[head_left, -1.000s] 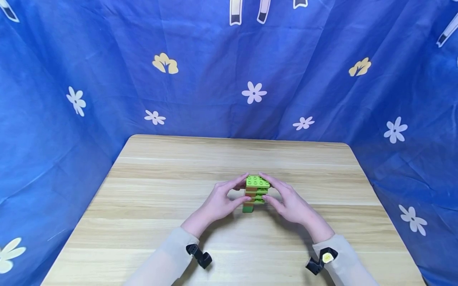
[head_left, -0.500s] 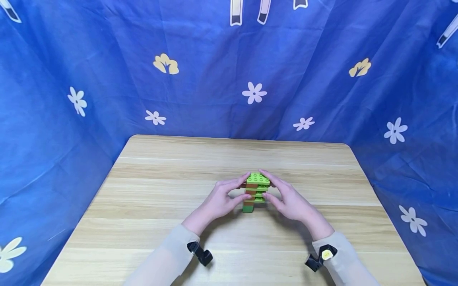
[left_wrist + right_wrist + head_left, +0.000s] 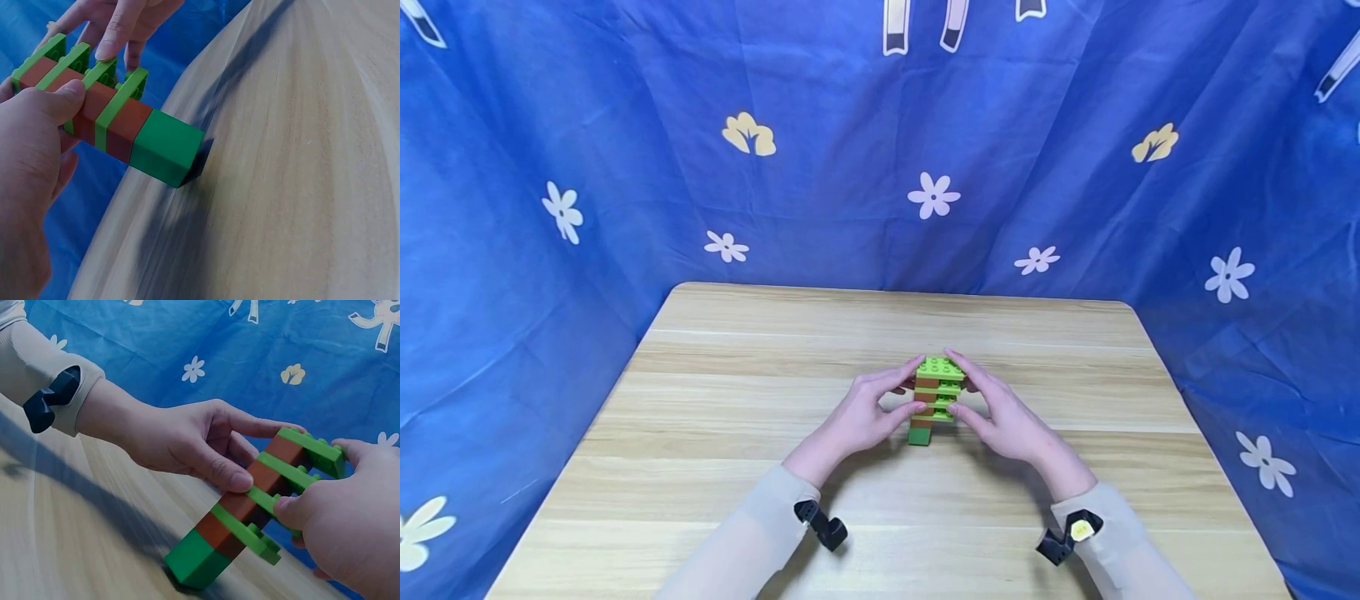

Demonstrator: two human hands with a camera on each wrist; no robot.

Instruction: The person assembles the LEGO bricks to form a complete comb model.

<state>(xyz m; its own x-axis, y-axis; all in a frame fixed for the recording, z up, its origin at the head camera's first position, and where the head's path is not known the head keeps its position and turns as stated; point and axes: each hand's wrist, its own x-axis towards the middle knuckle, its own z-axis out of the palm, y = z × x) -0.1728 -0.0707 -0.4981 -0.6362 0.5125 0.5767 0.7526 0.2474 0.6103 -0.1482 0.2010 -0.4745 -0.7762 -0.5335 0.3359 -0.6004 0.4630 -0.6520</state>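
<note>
A tower of toy building bricks (image 3: 926,397) stands in front of me in the head view. It has brown bricks layered with light green plates that jut out to the right, and a dark green brick (image 3: 165,147) at its foot. My left hand (image 3: 862,418) grips the brown column, its thumb on the near side and its fingers partly hidden behind. With its thumb on a lower plate and its index finger at the top plate (image 3: 315,452), my right hand (image 3: 1013,421) holds the jutting side. Whether the foot fully touches the table, I cannot tell.
The wooden table (image 3: 737,358) lies under both hands. A blue patterned curtain (image 3: 850,150) hangs behind it and at both sides. Each sleeve carries a black wrist camera, the left camera (image 3: 822,525) and the right camera (image 3: 1067,537).
The top of the tower has shifted slightly up in the head view, and both hands' fingertips have moved with it. The dark green foot stays in nearly the same place.
</note>
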